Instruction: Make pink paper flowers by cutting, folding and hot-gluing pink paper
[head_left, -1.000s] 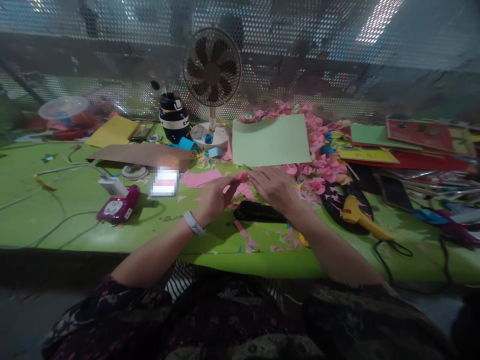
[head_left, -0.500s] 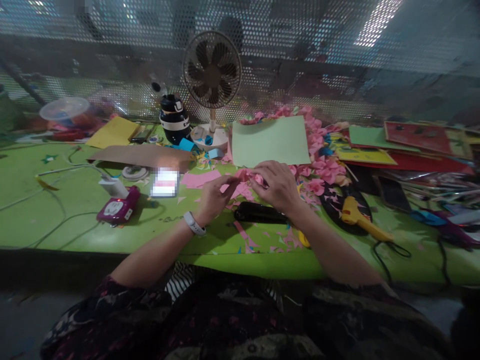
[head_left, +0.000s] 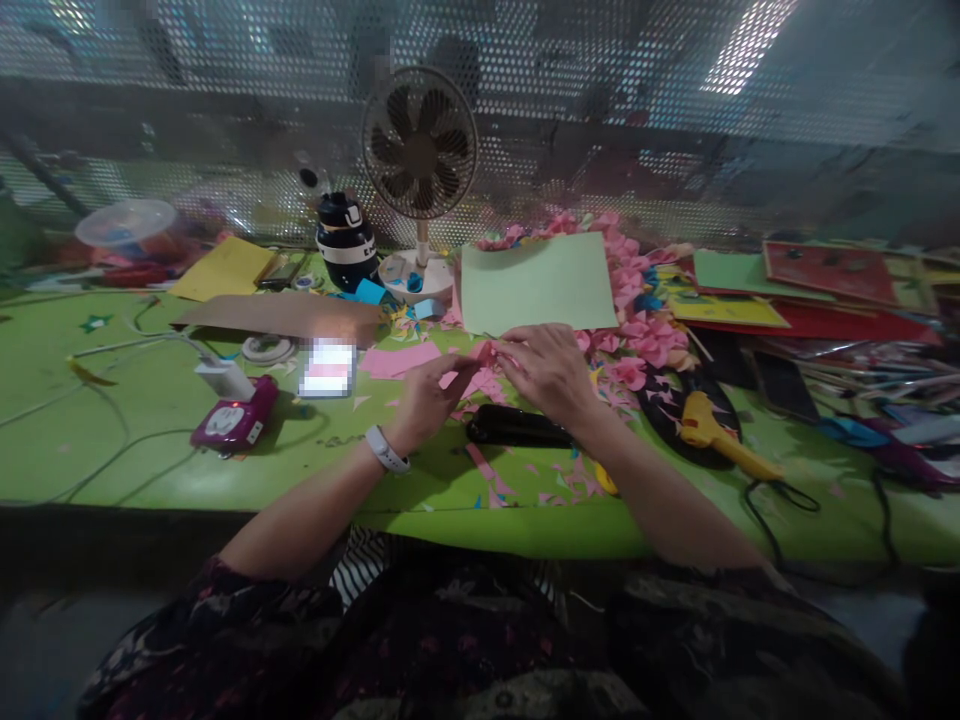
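Between my fingertips is a small folded piece of pink paper [head_left: 484,352], partly hidden by the fingers. My left hand [head_left: 429,400], with a pale band on its wrist, pinches its left side. From the right, my right hand [head_left: 549,372] is closed on the same paper with thumb and fingers. Pink paper scraps [head_left: 487,385] lie below the hands. A black stapler [head_left: 517,427] rests on the green table [head_left: 300,470] just in front of them. Flat pink paper strips [head_left: 401,360] lie beside my left hand.
Behind my hands a light green sheet [head_left: 536,283] leans by a heap of pink paper flowers [head_left: 637,290]. A fan [head_left: 420,155] and a black jug [head_left: 346,245] stand at the back. To the right lies a yellow glue gun [head_left: 709,430]; leftward, a purple power socket [head_left: 236,415] with cables.
The pink paper shows less between my hands, and my right fingers are stretched further over it toward the left. The whole view has shifted slightly.
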